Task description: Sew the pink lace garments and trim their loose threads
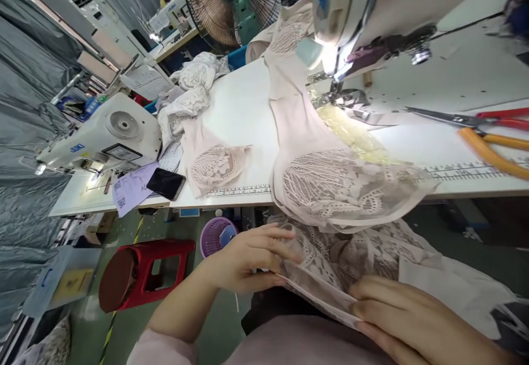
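My left hand [258, 257] pinches the upper left edge of a pale pink lace bra piece [316, 286] above my lap. At the other end of the same taut edge, the fingers of my right hand [405, 307] are closed on the fabric. More lace [384, 249] bunches behind the held edge. Just beyond my hands, a pale pink bra with lace cups [330, 180] lies over the table's front edge. Its far part runs back beside the needle area of the sewing machine [372, 17]. Yellowish clear strips [351, 130] lie beside it.
Scissors with orange handles [479, 144] lie at right, by red handles. A lace cup [215, 166], a phone [166, 183] and a purple paper [132, 188] are left. Another sewing machine [103, 139] stands beyond. Below are a red stool [165, 246] and purple basket [210, 238].
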The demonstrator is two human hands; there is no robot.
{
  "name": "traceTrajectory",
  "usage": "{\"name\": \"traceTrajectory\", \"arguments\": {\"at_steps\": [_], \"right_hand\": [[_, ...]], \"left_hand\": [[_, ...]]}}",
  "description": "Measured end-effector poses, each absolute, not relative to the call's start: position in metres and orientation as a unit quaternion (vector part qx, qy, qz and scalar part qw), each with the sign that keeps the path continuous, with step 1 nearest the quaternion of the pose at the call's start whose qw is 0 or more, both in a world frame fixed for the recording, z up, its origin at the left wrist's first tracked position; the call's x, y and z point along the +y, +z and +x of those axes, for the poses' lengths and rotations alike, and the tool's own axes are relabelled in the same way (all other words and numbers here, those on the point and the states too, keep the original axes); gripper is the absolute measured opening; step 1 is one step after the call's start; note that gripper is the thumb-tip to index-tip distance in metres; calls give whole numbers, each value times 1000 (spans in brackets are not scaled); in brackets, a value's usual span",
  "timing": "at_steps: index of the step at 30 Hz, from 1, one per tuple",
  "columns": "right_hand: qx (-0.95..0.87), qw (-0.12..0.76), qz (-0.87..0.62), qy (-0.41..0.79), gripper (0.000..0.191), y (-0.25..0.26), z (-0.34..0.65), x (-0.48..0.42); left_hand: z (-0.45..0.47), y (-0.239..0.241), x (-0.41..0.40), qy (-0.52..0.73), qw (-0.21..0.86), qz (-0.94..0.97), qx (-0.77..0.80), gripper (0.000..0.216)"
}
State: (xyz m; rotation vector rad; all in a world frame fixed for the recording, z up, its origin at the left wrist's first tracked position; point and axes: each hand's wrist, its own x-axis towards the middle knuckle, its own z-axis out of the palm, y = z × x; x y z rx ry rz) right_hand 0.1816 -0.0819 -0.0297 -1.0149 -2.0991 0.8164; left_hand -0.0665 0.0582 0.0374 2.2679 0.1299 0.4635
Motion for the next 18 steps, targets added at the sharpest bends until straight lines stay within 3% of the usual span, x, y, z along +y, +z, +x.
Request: {"name": "traceTrajectory", "arguments": {"at_steps": [8, 14, 18], "right_hand": [[-764, 342, -405, 369, 21, -27, 190, -81], [-720, 378, -454, 363, 10, -32, 192, -88], [-690, 368, -492, 381, 13, -35, 191, -89]], "left_hand": [[-74, 28, 49, 160, 435, 879, 115, 7], [-73, 30, 51, 84, 297, 945, 108, 12], [-75, 37, 49, 36, 271, 956, 104, 17]]}}
